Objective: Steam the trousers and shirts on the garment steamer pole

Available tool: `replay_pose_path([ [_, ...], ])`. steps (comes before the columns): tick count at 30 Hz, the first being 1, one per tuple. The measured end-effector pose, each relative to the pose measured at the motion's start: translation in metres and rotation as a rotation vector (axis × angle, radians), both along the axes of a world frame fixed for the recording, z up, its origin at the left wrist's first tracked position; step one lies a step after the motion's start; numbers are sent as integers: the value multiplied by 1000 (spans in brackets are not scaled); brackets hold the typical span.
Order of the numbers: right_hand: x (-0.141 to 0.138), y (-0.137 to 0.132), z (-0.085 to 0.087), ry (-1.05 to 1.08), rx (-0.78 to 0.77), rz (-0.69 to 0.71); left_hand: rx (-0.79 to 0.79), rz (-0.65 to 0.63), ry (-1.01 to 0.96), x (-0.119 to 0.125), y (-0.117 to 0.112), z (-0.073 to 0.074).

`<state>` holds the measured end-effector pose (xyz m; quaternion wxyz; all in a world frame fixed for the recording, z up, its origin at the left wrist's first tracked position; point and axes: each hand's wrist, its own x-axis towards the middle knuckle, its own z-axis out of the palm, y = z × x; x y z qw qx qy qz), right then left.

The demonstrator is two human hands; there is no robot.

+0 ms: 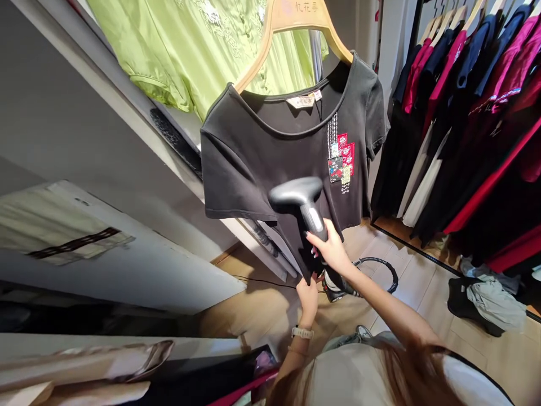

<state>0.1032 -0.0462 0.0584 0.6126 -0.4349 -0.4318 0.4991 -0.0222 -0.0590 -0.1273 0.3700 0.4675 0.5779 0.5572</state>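
A black short-sleeved T-shirt with a patchwork of red, dark and pale squares on its chest hangs from a wooden hanger. My right hand is wrapped round the handle of a black handheld garment steamer. The steamer's head is in front of the shirt's lower front; whether it touches the cloth I cannot tell. Lower down, my left hand, with a pale watch on the wrist, pinches the bottom hem of the shirt and draws it to a point.
A light green blouse hangs behind the shirt. Dark and crimson garments fill a rack at the right. A ribbed black hose loops over the wooden floor, near a steamer base. Cloth and a dark item lie at the right.
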Motion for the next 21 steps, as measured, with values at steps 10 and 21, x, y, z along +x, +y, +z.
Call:
replay_pose_path([
  [10, 8, 41, 50, 22, 167, 9, -117, -48, -124, 14, -17, -16],
  [21, 8, -14, -57, -6, -146, 55, -92, 47, -251, 4, 1, -22],
])
